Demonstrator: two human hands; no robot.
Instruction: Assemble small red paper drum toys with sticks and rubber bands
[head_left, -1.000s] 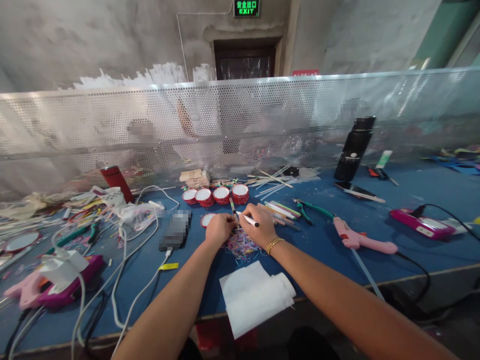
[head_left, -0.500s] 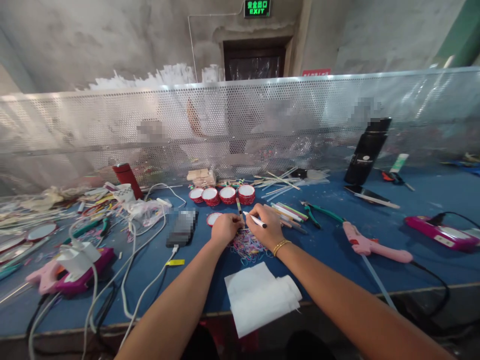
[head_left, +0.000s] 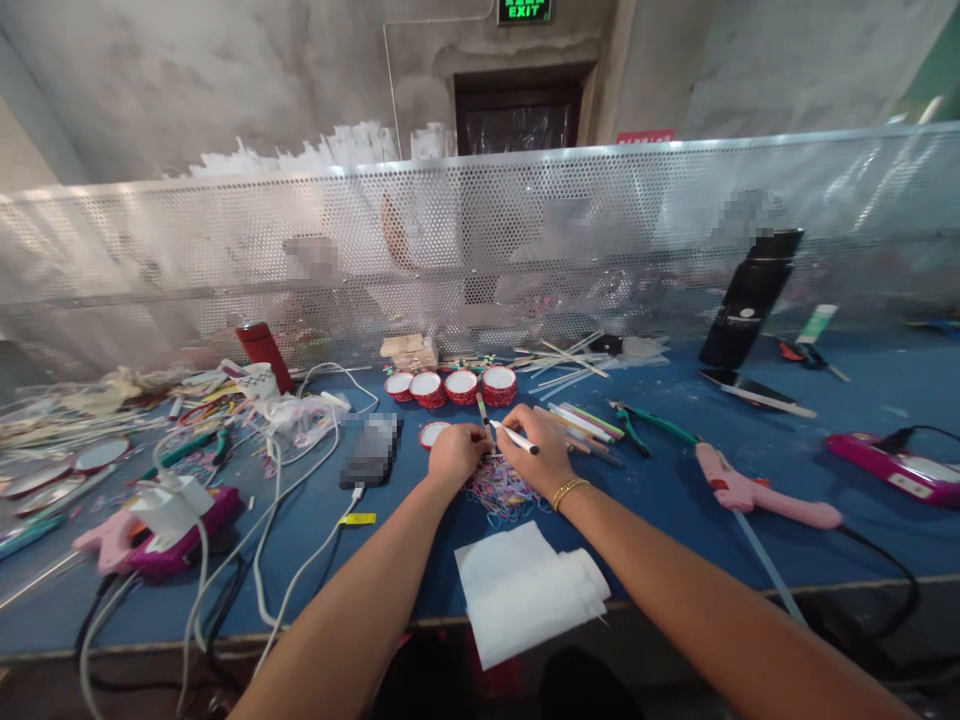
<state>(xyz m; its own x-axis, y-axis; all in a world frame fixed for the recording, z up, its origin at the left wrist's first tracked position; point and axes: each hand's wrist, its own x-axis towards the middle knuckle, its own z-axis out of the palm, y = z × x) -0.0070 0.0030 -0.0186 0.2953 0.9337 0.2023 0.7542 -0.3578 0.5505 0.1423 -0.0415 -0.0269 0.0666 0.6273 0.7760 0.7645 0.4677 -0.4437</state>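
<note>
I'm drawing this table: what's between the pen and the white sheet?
In the head view, a pile of colourful loops lies between the pen and white sheet.

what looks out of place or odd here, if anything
The white sheet hangs over the front edge of the table, so it could slip off. The coloured loops lie in a loose heap, as if spilled, though perhaps kept that way. The black bottle and red bottle lean apart, possibly just lens stretch.
</note>
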